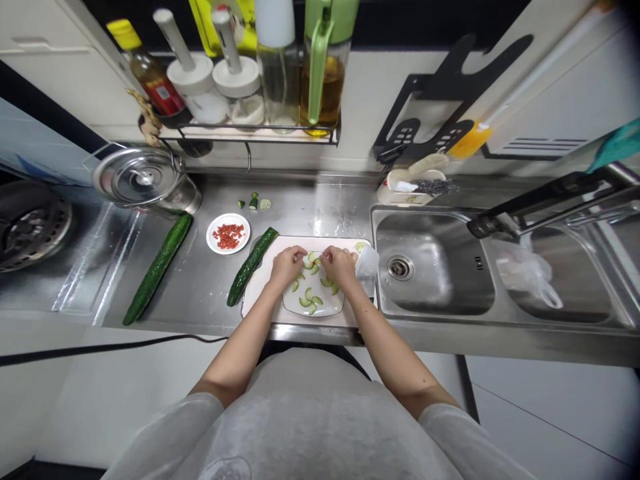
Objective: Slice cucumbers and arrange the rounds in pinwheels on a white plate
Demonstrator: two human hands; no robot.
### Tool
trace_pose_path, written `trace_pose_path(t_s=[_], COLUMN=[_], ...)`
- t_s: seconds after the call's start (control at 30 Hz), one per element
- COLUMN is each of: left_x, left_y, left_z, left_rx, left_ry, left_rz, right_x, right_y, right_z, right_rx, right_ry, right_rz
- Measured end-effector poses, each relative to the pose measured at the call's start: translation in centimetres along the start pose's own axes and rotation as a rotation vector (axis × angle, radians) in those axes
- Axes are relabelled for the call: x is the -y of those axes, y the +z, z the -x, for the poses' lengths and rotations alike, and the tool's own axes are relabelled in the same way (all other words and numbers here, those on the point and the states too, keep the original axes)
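A squarish white plate [327, 306] lies on a pale cutting board [265, 280]. Thin cucumber slices [311, 305] form flower-like clusters on it, and a tiny red bit shows in the far cluster. My left hand [287, 266] hovers over the plate's far left part, fingers pinched. Opposite it, my right hand [340, 265] is also pinched, its fingertips by the far cluster. What either pinch holds is too small to make out. A knife blade [367, 265] lies at the board's right, partly behind my right hand. One cut cucumber [253, 265] rests along the board's left edge.
Chopped red pieces sit on a small white plate [229, 248]. A longer cucumber [159, 270] lies farther left, near a lidded steel pot [145, 179]. Cucumber scraps [253, 201] lie behind. The sink [435, 267] is at right; a rack [260, 135] of bottles and jars hangs above.
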State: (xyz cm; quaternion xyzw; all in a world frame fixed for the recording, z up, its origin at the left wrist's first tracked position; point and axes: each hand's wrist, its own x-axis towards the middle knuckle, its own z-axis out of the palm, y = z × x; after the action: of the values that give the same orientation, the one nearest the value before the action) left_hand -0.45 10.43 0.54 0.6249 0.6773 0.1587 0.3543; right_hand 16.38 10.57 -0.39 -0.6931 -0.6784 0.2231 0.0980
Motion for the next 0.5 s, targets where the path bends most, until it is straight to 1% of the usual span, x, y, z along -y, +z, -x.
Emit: trace_pose_path(t_s=[0.07, 0.13, 0.2, 0.27, 0.33, 0.43, 0.5], left_x=[0.7, 1.4, 2.3, 3.3, 4.5, 6.0, 6.6], left_y=[-0.5, -0.9, -1.2, -1.6, -2.0, -2.5, -2.7], left_z=[0.8, 2.0, 3.5, 5.4, 7.2, 9.5, 10.5], left_rx=[-0.036, -0.048, -0.023, -0.007, -0.025, -0.054, -0.058], left_ry=[0.016, 0.041, 0.082, 0.106, 0.083, -0.010, -0.077], left_rz=[0.120, 0.264, 0.402, 0.453, 0.383, 0.061, -0.122], right_x=[-0.6, -1.2, -1.8, -2.2, -2.4, -2.4, -2.4], right_y=[-0.6, -1.3, -1.9, -2.5, -2.8, -3.2, -3.4], right_z=[0.3, 0.9, 1.9, 3.2, 4.7, 6.5, 7.3], right_rx=[-0.016, -0.045, -0.073, -0.090, -0.095, -0.100, -0.104], right_ry=[0.027, 0.048, 0.050, 0.026, 0.003, -0.011, -0.018], right_rz=[-0.034, -0.069, -0.104, -0.138, -0.161, -0.179, -0.194])
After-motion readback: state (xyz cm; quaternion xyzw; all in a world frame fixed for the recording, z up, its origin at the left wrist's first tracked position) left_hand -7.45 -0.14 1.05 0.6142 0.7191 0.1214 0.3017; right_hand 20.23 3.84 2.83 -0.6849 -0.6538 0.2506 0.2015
